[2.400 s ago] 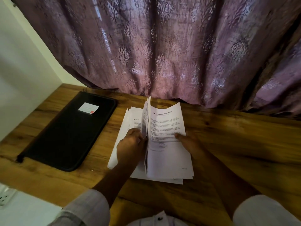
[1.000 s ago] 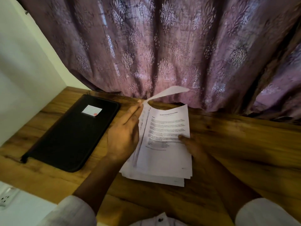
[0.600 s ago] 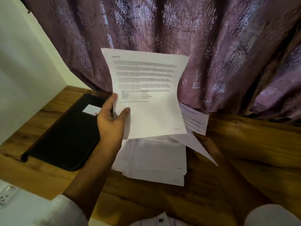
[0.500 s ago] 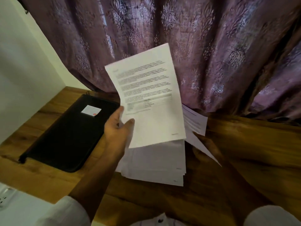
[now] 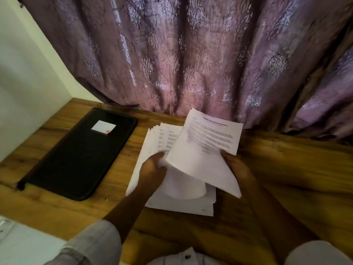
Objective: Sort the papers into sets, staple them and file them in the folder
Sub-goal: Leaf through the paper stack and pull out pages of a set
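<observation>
Untidily fanned white printed papers (image 5: 181,205)

purple curtain (image 5: 191,60) behind wooden desk (image 5: 286,169), white wall (image 5: 24,77).

Dim rm, warm cast. Daylight glows thru curtain (image 5: 191,64) from behind. Desk (image 5: 286,169), left hand (image 5: 152,169) & right hand (image 5: 236,167) dark, in shadow. The papers (image 5: 206,150) are brightest, w/ motion blur, text unreadable. Folder (image 5: 76,153) near-black. Wide-angle bend at edges.
</observation>
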